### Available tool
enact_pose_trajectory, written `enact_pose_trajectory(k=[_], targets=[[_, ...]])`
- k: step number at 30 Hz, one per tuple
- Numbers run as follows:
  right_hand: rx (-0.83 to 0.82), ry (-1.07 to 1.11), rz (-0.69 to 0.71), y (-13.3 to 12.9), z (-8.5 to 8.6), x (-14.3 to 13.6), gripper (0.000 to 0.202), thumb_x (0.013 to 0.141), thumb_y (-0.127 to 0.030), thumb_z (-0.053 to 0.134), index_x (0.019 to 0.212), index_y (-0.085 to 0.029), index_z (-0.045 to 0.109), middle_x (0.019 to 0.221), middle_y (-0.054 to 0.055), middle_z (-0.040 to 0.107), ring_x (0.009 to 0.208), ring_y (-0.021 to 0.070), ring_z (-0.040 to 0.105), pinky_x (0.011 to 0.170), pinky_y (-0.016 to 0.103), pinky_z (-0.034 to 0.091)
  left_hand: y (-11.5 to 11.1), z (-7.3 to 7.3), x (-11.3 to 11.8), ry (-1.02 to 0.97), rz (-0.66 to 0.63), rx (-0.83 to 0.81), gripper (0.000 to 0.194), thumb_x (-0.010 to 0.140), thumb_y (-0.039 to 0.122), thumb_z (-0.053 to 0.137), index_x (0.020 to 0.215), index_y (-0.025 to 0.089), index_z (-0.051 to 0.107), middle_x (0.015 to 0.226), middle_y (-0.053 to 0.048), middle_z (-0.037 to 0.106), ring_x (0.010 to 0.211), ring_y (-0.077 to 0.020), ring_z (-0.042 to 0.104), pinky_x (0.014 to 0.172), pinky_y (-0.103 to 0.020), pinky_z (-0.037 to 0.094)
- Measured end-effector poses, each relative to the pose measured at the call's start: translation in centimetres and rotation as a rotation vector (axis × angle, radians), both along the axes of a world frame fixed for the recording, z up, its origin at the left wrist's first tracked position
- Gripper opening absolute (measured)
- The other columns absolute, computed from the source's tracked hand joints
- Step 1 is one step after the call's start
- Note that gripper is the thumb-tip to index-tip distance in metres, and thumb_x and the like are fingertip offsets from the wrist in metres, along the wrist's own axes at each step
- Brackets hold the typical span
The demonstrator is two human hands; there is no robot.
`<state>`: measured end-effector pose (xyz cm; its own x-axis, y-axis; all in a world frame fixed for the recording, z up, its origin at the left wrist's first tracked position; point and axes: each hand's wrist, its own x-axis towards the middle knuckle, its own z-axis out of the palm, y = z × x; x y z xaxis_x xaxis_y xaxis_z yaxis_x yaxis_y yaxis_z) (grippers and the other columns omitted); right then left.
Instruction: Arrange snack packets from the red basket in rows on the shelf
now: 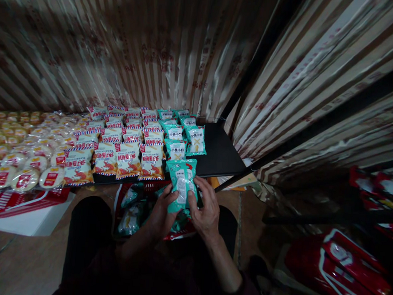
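Note:
Both hands hold one teal snack packet (181, 187) over the front edge of the black shelf (217, 149). My left hand (164, 209) grips its lower left side, and my right hand (205, 208) grips its right side, thumb on the front. Behind it, teal packets (196, 140) lie in two columns on the shelf. Left of those are rows of white and orange packets (129, 160). Beneath my hands a red basket (119, 200) holds more teal packets (131, 217).
Round wrapped cakes (25, 177) cover the shelf's left part. A red basket with a white panel (36, 211) is below them. Dark metal bars (286, 146) cross the right side. Red packages (354, 267) lie at the lower right. Striped sheeting (123, 44) hangs behind.

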<state>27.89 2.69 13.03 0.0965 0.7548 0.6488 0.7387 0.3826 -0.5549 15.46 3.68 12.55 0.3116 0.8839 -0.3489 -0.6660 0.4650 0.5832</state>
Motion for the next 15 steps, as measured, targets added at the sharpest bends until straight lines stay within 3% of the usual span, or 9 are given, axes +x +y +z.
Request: enact_pose_trajectory(k=[6,15], targets=[[0.004,-0.043,-0.042,0.2,0.0,0.5,0.032,0.089,-0.021,0.053,0.12,-0.02,0.056,0.111,0.012,0.063,0.105,0.0237,0.06,0.09,0.043,0.051,0.3,-0.6,0.4,0.015,-0.022,0.014,0.052,0.075,0.036,0.068,0.123,0.021,0.057,0.116,-0.006,0.066,0.108,-0.022,0.06,0.092,-0.032,0.044],[0.017,-0.134,-0.112,0.4,-0.3,0.6,0.028,0.09,-0.021,0.052,0.116,-0.021,0.06,0.109,0.01,0.064,0.103,0.0237,0.058,0.088,0.043,0.049,0.7,1.2,0.7,0.08,0.009,0.068,0.046,0.07,0.035,0.07,0.113,0.021,0.062,0.114,-0.007,0.067,0.114,-0.0269,0.057,0.096,-0.036,0.045]])
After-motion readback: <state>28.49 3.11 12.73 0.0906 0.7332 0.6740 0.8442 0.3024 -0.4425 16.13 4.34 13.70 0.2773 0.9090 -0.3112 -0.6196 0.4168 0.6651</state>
